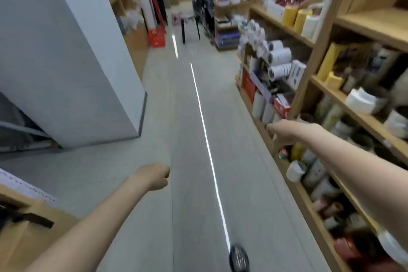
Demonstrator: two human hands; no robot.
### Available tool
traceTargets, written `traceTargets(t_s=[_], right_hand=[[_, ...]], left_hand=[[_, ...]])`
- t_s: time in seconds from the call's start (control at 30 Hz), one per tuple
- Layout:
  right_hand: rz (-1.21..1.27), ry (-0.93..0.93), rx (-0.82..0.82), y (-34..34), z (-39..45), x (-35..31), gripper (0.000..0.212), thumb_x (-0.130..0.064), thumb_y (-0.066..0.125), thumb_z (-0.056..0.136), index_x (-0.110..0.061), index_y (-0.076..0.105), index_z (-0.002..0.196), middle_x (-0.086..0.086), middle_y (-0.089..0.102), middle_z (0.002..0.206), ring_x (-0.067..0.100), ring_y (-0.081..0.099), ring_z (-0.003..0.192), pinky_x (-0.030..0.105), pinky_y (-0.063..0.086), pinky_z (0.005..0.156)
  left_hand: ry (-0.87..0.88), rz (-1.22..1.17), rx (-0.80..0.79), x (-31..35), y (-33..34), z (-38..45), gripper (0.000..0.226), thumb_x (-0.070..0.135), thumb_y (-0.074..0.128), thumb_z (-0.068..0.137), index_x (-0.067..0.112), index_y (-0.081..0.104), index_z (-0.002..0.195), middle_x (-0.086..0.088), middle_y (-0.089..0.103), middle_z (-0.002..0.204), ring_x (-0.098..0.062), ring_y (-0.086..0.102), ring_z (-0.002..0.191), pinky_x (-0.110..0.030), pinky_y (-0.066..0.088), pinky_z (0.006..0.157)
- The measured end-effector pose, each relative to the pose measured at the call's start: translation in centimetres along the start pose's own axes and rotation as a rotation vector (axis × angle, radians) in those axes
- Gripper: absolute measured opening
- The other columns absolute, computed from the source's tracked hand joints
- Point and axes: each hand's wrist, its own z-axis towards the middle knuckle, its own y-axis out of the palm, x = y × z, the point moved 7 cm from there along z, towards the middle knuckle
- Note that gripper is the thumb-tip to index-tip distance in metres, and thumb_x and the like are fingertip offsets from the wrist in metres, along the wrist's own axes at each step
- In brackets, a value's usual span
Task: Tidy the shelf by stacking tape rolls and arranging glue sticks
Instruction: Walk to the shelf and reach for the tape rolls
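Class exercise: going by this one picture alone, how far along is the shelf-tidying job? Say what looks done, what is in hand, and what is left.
Done: nothing clearly; the rolls on the wooden shelf look jumbled, though the picture is blurred. In hand: the right hand reaches toward the shelf's edge, apparently holding nothing; the left hand hangs over the floor, empty. Left: seemingly all the stacking and arranging; glue sticks cannot be made out.
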Motion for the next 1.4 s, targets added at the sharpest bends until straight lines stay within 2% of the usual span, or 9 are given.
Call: traceTargets(t_s=[0.23,0.37,0.5,0.63,0.77,1.03,1.17,1.3,1.4], right_hand=[[0.468,-0.058,0.11,-4.6,17.4,1.4,0.047,-0.018,0.056,0.092,-0.011,0.04,0.135,0.012,0.056,0.124,0.026,0.056,0.107,0.028,0.044,0.082],[0.774,-0.111,0.018,-9.6,27.7,-0.7,0.048,-0.014,0.055,0.092,-0.008,0.037,0.135,0.015,0.059,0.113,0.022,0.061,0.088,0.026,0.052,0.069],[0.861,-0.242,0.003,-16.2,37.1,-4.6,0.045,-0.011,0.053,0.093,-0.009,0.037,0.134,0.017,0.06,0.113,0.021,0.062,0.086,0.032,0.053,0.077],[0.705,-0.369,0.042,-21.8,47.6,-7.2,0.045,-0.016,0.053,0.093,-0.015,0.037,0.135,0.007,0.062,0.109,0.021,0.062,0.091,0.035,0.05,0.086],[0.651,-0.321,0.135,-28.8,60.1,-5.5,0.044,-0.018,0.054,0.092,-0.017,0.039,0.134,0.004,0.062,0.112,0.015,0.059,0.091,0.026,0.045,0.079],[0.796,-0.082,0.349,-50.2,81.8,2.8,0.039,-0.018,0.055,0.091,-0.016,0.045,0.13,0.007,0.059,0.119,0.023,0.059,0.104,0.039,0.05,0.092],[1.0,-0.006,0.462,-56.6,95.0,5.0,0.035,-0.014,0.054,0.092,-0.01,0.049,0.126,0.011,0.058,0.119,0.023,0.056,0.105,0.03,0.05,0.083],[1.118,0.019,0.402,-61.4,109.7,4.5,0.035,-0.01,0.054,0.091,-0.007,0.048,0.125,0.017,0.055,0.121,0.029,0.055,0.108,0.037,0.049,0.091],[1.098,-0.025,0.336,-66.3,119.6,2.2,0.036,-0.006,0.053,0.091,-0.003,0.045,0.126,0.02,0.056,0.111,0.025,0.054,0.089,0.032,0.049,0.076]], left_hand=[[0.05,-0.098,0.085,-1.6,-6.5,17.6,0.029,0.017,0.042,0.093,0.009,0.053,0.118,-0.008,0.058,0.121,-0.025,0.054,0.109,-0.029,0.041,0.083],[0.097,-0.143,0.049,-3.1,-13.0,26.5,0.027,0.017,0.043,0.093,0.01,0.056,0.116,-0.007,0.06,0.118,-0.024,0.055,0.107,-0.028,0.042,0.084],[0.107,-0.27,0.098,-6.8,-18.5,34.2,0.024,0.016,0.046,0.092,0.01,0.057,0.112,-0.007,0.062,0.114,-0.022,0.057,0.101,-0.026,0.041,0.08],[0.122,-0.294,-0.048,-11.2,-23.4,44.3,0.028,0.022,0.048,0.094,0.01,0.057,0.118,-0.003,0.061,0.119,-0.018,0.056,0.107,-0.022,0.041,0.083],[0.214,-0.572,0.203,-16.1,-34.3,55.3,0.022,0.025,0.049,0.094,0.019,0.058,0.113,0.003,0.061,0.108,-0.013,0.059,0.098,-0.026,0.046,0.088],[0.224,-0.257,0.113,-26.6,-50.4,78.7,0.026,0.026,0.045,0.095,0.014,0.054,0.117,0.0,0.06,0.114,-0.017,0.055,0.099,-0.024,0.04,0.079],[0.225,-0.191,0.071,-30.8,-55.4,92.0,0.027,0.025,0.044,0.095,0.014,0.053,0.118,0.0,0.06,0.114,-0.015,0.052,0.094,-0.023,0.037,0.077],[0.196,-0.106,0.023,-36.2,-60.1,104.8,0.029,0.022,0.043,0.095,0.013,0.053,0.12,-0.004,0.059,0.118,-0.02,0.055,0.102,-0.028,0.042,0.082],[0.144,-0.173,0.097,-41.6,-66.0,112.0,0.027,0.022,0.043,0.094,0.014,0.055,0.117,-0.002,0.061,0.115,-0.019,0.056,0.102,-0.027,0.041,0.079]])
